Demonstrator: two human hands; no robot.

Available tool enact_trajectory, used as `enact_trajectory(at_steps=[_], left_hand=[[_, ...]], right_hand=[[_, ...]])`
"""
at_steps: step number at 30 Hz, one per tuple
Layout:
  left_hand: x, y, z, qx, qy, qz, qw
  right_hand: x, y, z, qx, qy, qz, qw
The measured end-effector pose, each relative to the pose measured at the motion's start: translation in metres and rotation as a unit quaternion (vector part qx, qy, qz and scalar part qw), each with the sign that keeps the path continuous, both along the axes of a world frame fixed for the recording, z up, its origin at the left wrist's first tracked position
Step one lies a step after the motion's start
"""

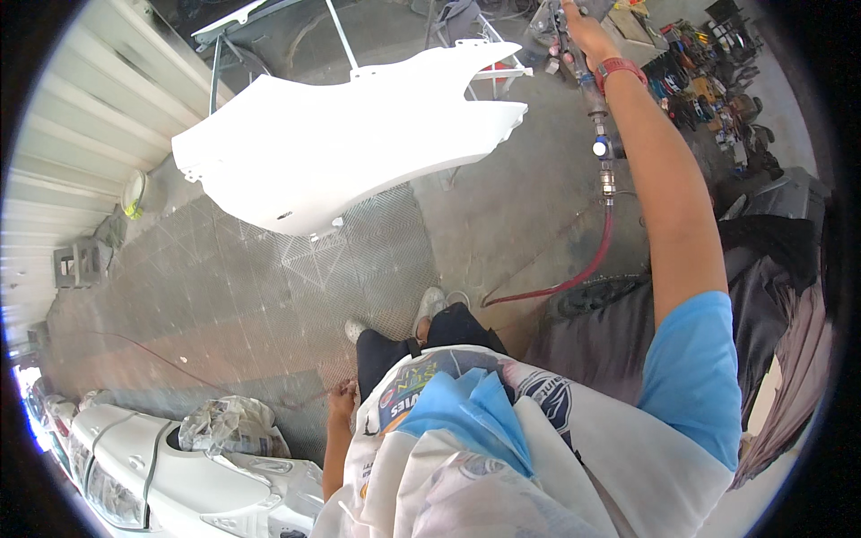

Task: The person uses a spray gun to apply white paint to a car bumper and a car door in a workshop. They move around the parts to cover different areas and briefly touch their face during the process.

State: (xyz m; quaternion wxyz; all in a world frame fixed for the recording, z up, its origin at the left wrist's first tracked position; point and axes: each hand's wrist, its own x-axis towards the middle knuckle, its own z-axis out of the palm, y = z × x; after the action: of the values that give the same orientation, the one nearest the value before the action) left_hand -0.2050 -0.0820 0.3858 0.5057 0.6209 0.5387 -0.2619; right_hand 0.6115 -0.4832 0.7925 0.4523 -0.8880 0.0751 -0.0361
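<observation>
My right arm stretches far forward. At the upper right my right hand (588, 38) is closed around a spray gun (588, 90), and the gun's front end is partly cut off by the picture's edge. Below its handle hang a valve with a blue part (601, 145) and a metal coupling, joined to a red air hose (587, 269). Left of the gun, a white car fender (332, 134) rests on a metal stand (341, 36). My left hand (341, 399) hangs low by my side, fingers apart, with nothing seen in it.
The red hose curves down to the floor near my shoes (430, 305). White bumper-like car parts (179, 471) lie at the lower left, with crumpled plastic (235, 426) on them. Dark cloth (610, 332) drapes at the right. Tools and cans (708, 90) crowd the far right; a corrugated wall (99, 125) stands left.
</observation>
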Motion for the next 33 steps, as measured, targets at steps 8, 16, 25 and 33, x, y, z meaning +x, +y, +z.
enact_trajectory(at_steps=[8, 16, 25, 33], left_hand=[[0.047, -0.022, 0.03, 0.071, -0.089, -0.089, 0.989], [0.062, -0.002, 0.069, 0.097, -0.079, -0.124, 0.984], [0.041, 0.053, 0.07, 0.054, -0.05, -0.09, 0.993], [-0.023, 0.2, 0.033, -0.009, -0.093, -0.064, 0.994]], right_hand=[[-0.016, -0.052, -0.028, 0.037, 0.039, -0.026, 0.998], [-0.193, -0.035, -0.083, 0.094, -0.022, 0.094, 0.991], [-0.404, 0.079, -0.114, 0.141, 0.072, 0.227, 0.961], [-0.545, 0.249, -0.141, 0.074, 0.054, 0.265, 0.96]])
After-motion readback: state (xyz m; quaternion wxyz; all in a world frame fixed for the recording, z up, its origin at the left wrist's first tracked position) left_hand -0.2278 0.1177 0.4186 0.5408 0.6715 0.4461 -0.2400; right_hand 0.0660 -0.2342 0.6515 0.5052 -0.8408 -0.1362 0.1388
